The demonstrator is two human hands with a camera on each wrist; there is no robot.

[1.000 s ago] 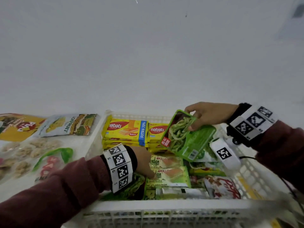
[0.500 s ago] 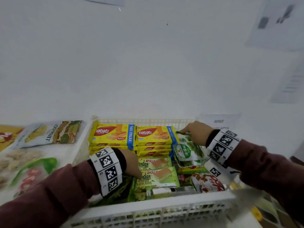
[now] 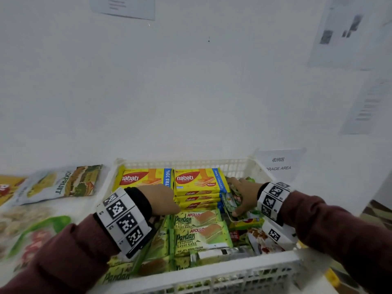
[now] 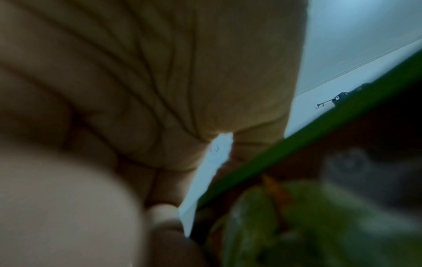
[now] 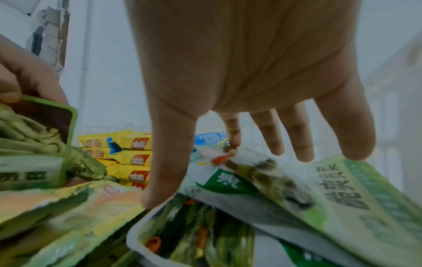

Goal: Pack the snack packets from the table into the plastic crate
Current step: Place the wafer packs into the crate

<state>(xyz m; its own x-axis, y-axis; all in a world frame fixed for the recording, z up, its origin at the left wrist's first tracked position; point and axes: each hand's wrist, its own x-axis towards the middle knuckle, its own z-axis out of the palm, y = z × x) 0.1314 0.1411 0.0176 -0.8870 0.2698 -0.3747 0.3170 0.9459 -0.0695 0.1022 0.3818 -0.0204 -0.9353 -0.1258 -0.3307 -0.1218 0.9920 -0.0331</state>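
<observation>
The right hand [image 3: 244, 196] reaches into the right side of the white plastic crate [image 3: 212, 274], its fingers [image 5: 299, 137] spread and straight, the thumb tip and fingertips resting on a green-and-white vegetable snack packet [image 5: 338, 189] that lies flat on other packets there. The left hand [image 3: 158, 200] is in the crate's left half; in the right wrist view its fingertips pinch the top corner of a green bean snack packet [image 5: 34, 144] that stands upright, while the left wrist view shows only a blurred palm and a green packet edge.

Between the two hands, stacks of yellow Nabati wafer packets [image 3: 199, 183] fill the crate's far side against its back wall. Just nearer than these lie two green Apollo pandan cake packets [image 3: 199, 230], flat and side by side, with more pandan packets [image 3: 118, 276] along the crate's near left. A red-and-white packet [image 3: 261, 242] sits in the near right corner.

The crate stands on the white desk [image 3: 91, 204], close to the wall. Left of the crate, still on the desk, lie a jackfruit chip packet [image 3: 61, 183], a yellow packet [image 3: 6, 189] at the left edge, and a clear packet with green and red print [image 3: 36, 238] nearer the front edge. A storage area sign [image 3: 277, 164] is on the wall behind the crate's far right corner.
</observation>
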